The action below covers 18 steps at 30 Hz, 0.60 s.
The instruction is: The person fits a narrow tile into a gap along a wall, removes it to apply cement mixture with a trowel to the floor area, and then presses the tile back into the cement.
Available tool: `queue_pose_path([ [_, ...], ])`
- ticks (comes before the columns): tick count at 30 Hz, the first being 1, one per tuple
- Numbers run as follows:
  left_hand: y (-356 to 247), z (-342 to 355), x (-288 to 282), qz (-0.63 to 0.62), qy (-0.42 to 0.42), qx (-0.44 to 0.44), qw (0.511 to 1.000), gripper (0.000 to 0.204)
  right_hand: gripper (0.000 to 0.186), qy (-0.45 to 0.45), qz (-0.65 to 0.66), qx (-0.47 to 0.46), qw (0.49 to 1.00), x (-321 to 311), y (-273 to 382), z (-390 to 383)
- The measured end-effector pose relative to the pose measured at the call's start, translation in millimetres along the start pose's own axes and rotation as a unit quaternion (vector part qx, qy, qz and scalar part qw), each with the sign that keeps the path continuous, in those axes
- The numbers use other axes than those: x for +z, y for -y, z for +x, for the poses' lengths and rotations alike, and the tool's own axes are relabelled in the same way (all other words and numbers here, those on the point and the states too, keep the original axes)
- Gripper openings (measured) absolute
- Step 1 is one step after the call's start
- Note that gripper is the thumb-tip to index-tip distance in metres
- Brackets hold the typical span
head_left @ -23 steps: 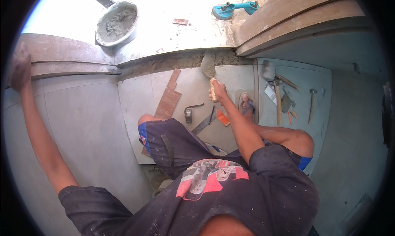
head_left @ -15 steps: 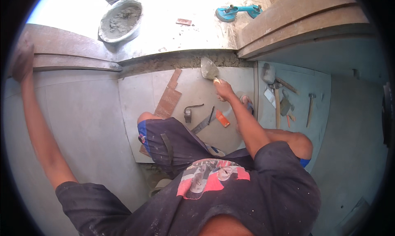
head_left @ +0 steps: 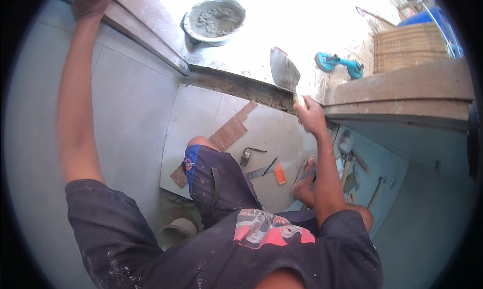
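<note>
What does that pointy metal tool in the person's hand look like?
The trowel has a flat grey metal blade, broad and tapering, dusty with mortar. It is raised upright, blade up, above the rough mortar strip at the ledge. Its handle is hidden inside the right hand, which grips it. Nothing else touches it.

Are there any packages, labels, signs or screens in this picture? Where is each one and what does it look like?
No packages, signs or screens show.
Printed graphic: on the front of the person's dark shirt, low in the picture; a red, white and grey patch.
Small emblem: on the blue part of the shorts over the knee; roundish, red and pale.
</note>
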<state>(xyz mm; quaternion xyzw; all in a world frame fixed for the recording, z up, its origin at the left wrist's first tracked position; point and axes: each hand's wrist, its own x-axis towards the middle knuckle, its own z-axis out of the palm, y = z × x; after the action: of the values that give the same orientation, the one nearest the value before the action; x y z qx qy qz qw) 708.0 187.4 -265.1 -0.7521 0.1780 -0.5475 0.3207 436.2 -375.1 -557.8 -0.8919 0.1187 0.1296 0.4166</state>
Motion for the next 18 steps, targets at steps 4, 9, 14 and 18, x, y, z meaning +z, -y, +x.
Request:
queue_pose_path([
  [4, -37.6, 5.8, -23.5, -0.042, -0.025, -0.133, 0.99, 0.055, 0.057, -0.012, -0.123, -0.122, 0.985, -9.2, 105.2, 78.6],
  [9, -34.2, 24.8, -55.6, -0.098, 0.067, -0.127, 0.985, 0.043, 0.04, 0.002, -0.303, -0.221, 0.927, 13.5, 198.6, 186.1],
  [14, -33.6, 25.7, -41.5, -0.049, -0.034, -0.087, 0.994, 0.044, 0.026, 0.001, -0.425, -0.228, 0.876, 69.0, 259.0, 262.9],
  [18, -50.8, 13.8, -29.7, -0.051, -0.044, -0.136, 0.988, 0.047, 0.025, 0.042, -0.453, -0.239, 0.858, 126.4, 239.7, 270.8],
])
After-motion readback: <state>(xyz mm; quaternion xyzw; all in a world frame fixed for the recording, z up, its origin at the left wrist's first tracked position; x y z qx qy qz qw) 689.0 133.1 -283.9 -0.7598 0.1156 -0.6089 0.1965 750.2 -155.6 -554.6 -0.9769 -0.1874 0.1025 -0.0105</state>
